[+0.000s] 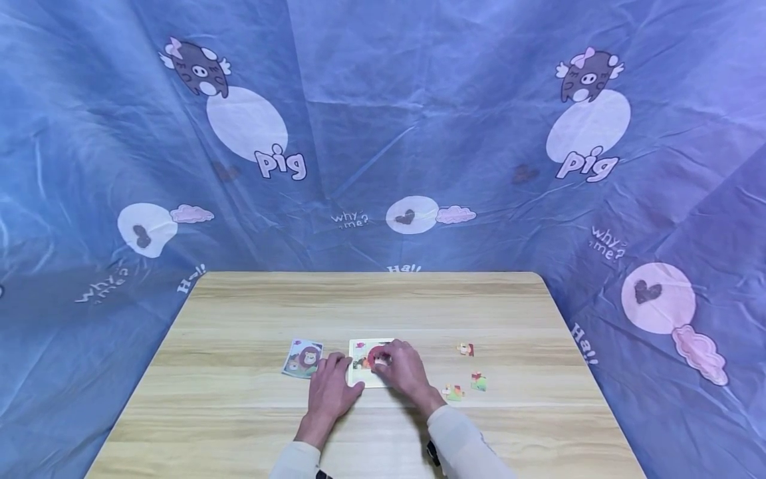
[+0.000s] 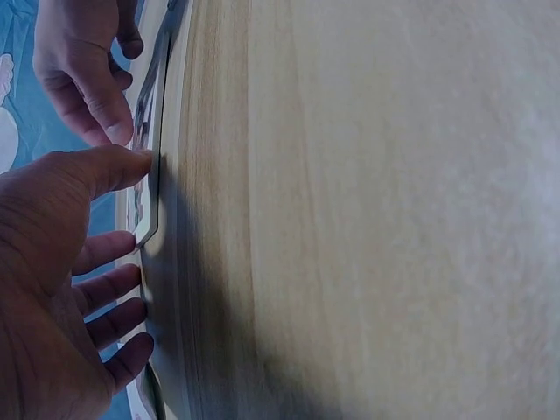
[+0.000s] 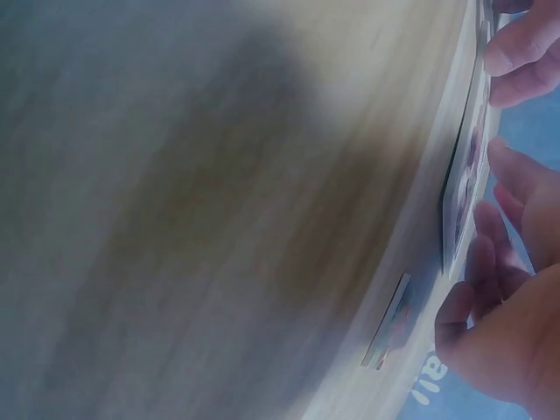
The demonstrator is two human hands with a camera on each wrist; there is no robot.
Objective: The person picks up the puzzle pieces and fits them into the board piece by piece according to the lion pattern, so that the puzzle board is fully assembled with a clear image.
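A puzzle board (image 1: pixel 368 380) with a pale frame lies flat on the table, its upper part filled with coloured pieces and a pale strip showing below. My left hand (image 1: pixel 331 386) rests along its left side; in the left wrist view the thumb (image 2: pixel 127 166) touches the front edge while the other fingers spread apart. Over the board's right half bends my right hand (image 1: pixel 409 372), fingertips and thumb down on the picture. In the right wrist view its thumb (image 3: pixel 516 166) reaches the board (image 3: pixel 455 197). The hand hides the picture's right part.
A lion picture card (image 1: pixel 305 357) lies left of the board, close to my left fingers. Loose puzzle pieces lie on the right: one (image 1: pixel 465 349) farther back, one (image 1: pixel 479 381) outermost, another (image 1: pixel 453 392) near my right wrist. A blue printed cloth (image 1: pixel 371 133) surrounds the wooden table (image 1: pixel 239 426).
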